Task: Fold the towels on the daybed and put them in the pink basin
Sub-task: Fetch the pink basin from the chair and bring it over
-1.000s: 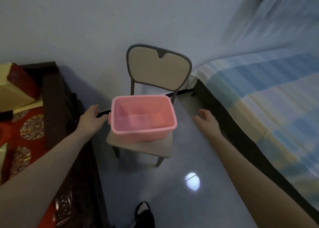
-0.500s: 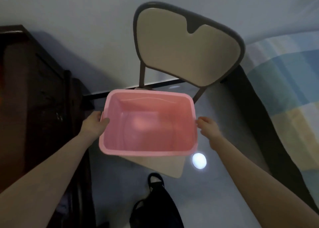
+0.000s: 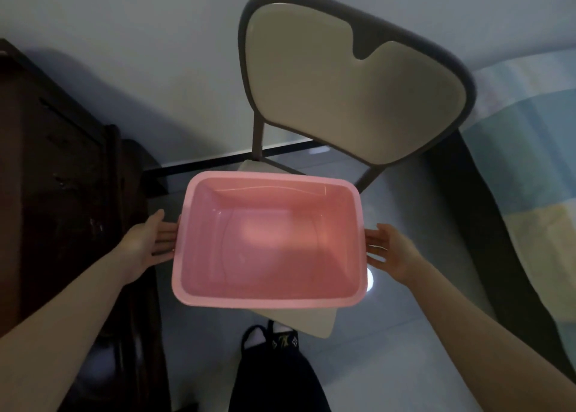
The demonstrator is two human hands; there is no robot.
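**Empty basin sits between two flat hands**

The pink plastic basin [image 3: 268,302], shaped like a box with round corners, sits on the seat of a chair with a cream padded back and a dark frame [image 3: 352,81]. It covers most of the seat. Only the seat's near right corner pokes out under the basin's near edge, and a bit of the far edge shows behind it. The basin has nothing in it.

The basin is right in front of the person, in the middle. Its long way goes from left to right, so one short end faces each hand. The left hand [image 3: 149,243] is at the left end with its fingers straight, and the fingertips slip in under the rim. The right hand [image 3: 392,252] is at the right end, also flat with straight fingers, just beside the rim. I cannot tell if it touches. Neither hand is curled round anything. Both look about as near as each other, so I think a lift would need both hands, one at each end.

No towels can be seen here. A dark brown wooden piece of furniture [image 3: 46,178] stands to the left. A bed with a blue and yellow checked cover [image 3: 536,193] is to the right. A black bag [image 3: 274,374] lies on the shiny grey floor [image 3: 405,365] near the chair.

There is no brand or label on the basin. The bag has small marks, but they are too tiny to read.
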